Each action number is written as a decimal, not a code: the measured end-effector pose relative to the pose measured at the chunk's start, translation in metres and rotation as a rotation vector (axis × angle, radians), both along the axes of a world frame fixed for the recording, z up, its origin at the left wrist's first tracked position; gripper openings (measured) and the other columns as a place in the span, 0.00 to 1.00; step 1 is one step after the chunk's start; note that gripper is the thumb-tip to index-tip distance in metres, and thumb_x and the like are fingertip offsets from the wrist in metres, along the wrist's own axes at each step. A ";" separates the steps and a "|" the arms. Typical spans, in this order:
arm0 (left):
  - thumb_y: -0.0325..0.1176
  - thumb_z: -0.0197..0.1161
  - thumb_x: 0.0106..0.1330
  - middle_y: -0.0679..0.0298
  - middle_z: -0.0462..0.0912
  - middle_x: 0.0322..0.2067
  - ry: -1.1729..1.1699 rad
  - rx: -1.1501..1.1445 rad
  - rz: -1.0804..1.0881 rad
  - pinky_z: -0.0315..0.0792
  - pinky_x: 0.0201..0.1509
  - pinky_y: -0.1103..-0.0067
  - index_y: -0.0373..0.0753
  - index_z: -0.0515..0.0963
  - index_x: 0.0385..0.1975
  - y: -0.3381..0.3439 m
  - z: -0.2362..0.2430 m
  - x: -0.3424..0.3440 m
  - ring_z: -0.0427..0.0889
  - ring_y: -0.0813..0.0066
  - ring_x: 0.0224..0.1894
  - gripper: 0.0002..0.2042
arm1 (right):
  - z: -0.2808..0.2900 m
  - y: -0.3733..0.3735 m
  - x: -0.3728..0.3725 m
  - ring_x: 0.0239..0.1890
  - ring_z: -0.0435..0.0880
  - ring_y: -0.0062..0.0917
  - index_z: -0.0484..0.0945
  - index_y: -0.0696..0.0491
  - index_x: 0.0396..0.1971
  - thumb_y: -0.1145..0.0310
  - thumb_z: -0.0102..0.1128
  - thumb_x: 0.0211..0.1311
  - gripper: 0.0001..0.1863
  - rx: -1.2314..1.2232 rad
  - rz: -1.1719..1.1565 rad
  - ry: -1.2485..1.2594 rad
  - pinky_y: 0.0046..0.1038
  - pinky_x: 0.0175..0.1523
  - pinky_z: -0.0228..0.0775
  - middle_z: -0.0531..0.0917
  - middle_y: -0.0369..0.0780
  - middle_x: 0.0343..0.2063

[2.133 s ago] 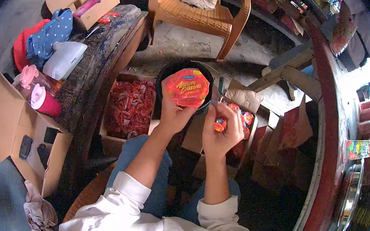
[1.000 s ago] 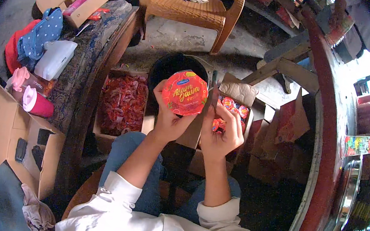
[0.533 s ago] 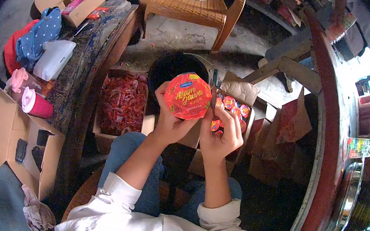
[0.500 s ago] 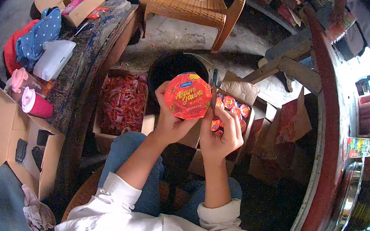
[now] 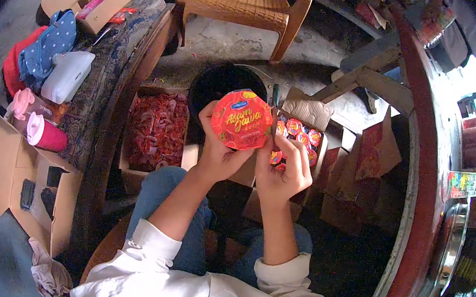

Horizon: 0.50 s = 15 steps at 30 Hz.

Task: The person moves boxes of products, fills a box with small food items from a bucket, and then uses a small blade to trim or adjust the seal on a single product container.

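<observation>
L-hand fingers (image 5: 206, 115) hold red lid (image 5: 241, 120), partly hiding blk bucket (image 5: 210, 84).

1. Beyond the fingers (image 5: 299, 156), a brown plastic armchair (image 5: 237, 8) stands on worn grey floor (image 5: 227, 46).
2. Left of them, a wooden bench (image 5: 153, 52) has a dark patterned top.
3. Right of them runs a long reddish-brown wooden edge (image 5: 420, 188).
4. Farthest right, white glare (image 5: 468, 88) pours in; nearer floor lies dark.

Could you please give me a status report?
Left hand holding red package. Right hand holding slim dark tool at package's right edge. Dark bucket behind; nothing visibly obstructing.
</observation>
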State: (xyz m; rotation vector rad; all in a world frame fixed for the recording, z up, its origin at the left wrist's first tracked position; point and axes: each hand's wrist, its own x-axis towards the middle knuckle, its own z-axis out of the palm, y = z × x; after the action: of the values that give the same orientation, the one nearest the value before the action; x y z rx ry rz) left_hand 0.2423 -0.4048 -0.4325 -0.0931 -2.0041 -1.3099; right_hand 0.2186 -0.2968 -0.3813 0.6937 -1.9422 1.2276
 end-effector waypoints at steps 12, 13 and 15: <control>0.35 0.62 0.48 0.56 0.58 0.50 0.020 -0.015 -0.023 0.45 0.58 0.71 0.36 0.61 0.48 0.005 0.000 -0.001 0.54 0.60 0.55 0.27 | 0.001 -0.001 -0.005 0.19 0.74 0.28 0.76 0.58 0.26 0.81 0.59 0.35 0.11 0.029 -0.035 0.054 0.24 0.26 0.67 0.75 0.41 0.18; 0.35 0.62 0.48 0.56 0.58 0.50 0.022 -0.111 0.004 0.45 0.58 0.71 0.35 0.59 0.49 0.003 0.002 0.000 0.54 0.60 0.55 0.28 | 0.000 -0.001 -0.006 0.19 0.73 0.28 0.76 0.57 0.26 0.81 0.59 0.35 0.11 0.024 -0.043 0.053 0.24 0.25 0.67 0.75 0.41 0.18; 0.36 0.62 0.48 0.56 0.59 0.50 0.027 -0.303 0.058 0.45 0.58 0.71 0.34 0.57 0.50 0.000 0.005 0.000 0.55 0.61 0.55 0.30 | 0.003 0.002 -0.006 0.18 0.73 0.27 0.76 0.57 0.25 0.81 0.59 0.35 0.11 0.039 -0.030 0.021 0.23 0.25 0.67 0.74 0.41 0.17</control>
State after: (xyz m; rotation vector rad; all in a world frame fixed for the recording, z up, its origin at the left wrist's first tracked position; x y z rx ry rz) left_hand 0.2428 -0.4048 -0.4277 -0.1919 -2.1520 -0.9568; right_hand 0.2121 -0.2945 -0.3783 0.6916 -1.9576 1.1625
